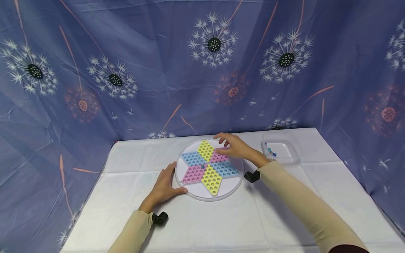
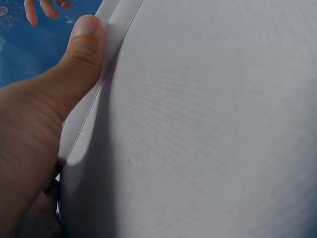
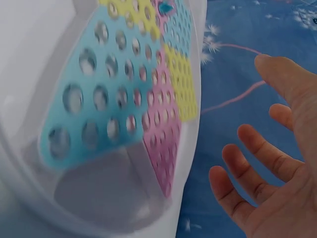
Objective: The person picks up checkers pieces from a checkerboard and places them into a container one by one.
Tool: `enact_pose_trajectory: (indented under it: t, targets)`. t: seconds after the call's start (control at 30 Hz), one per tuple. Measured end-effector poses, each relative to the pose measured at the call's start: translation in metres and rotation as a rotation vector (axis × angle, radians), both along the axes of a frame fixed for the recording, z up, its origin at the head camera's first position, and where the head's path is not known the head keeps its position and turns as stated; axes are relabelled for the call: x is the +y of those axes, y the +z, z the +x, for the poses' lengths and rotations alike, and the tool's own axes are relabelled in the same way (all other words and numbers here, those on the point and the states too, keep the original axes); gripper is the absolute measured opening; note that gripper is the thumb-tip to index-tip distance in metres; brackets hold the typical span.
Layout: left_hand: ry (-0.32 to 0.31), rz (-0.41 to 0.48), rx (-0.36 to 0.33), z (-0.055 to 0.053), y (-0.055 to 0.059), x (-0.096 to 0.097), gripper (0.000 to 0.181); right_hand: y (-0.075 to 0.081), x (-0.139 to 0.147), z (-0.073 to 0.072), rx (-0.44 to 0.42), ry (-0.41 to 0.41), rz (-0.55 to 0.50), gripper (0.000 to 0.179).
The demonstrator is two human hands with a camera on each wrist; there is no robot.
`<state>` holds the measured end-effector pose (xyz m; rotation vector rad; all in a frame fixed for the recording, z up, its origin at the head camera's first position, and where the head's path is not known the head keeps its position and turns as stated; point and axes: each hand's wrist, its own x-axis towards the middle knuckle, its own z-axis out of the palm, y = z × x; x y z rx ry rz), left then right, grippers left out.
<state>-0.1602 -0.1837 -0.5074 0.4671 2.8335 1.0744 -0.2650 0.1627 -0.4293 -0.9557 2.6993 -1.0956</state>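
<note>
A round white Chinese checkers board (image 1: 193, 191) with a star of yellow, pink and blue hole-filled sections lies on the table. One teal marble (image 1: 203, 167) sits near the star's centre; the right wrist view also catches this marble (image 3: 166, 7). Against the board's left rim rests my left hand (image 1: 164, 187), fingers and thumb spread along the edge. The left wrist view shows its thumb (image 2: 85, 54) touching the rim. My right hand (image 1: 235, 146) hovers over the board's far right part, fingers loosely bent and apart. Nothing shows between its fingers in the right wrist view.
A clear plastic container (image 1: 295, 160) stands right of the board, near the table's back edge, with several small marbles (image 1: 270, 151) at its left side. A white cloth (image 1: 221, 225) covers the table. Behind hangs a blue dandelion-print curtain (image 1: 164, 63).
</note>
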Motion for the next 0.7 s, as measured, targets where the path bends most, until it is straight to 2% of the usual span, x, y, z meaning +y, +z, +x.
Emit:
enact_pose_trajectory:
  t: [0.2,0.4,0.7]
  targets:
    - [0.002,-0.006,0.013,0.0,-0.002,-0.001,0.123,-0.008,-0.018,0.001,-0.005,0.03,0.006,0.057]
    - [-0.001,-0.01,-0.014,0.001,-0.001,-0.001,0.124,-0.014,-0.033,0.005,-0.047,0.063,-0.008,0.058]
    - [0.007,-0.016,-0.033,0.0,0.0,0.0,0.125,-0.021,-0.05,0.011,-0.082,0.066,0.053,0.057]
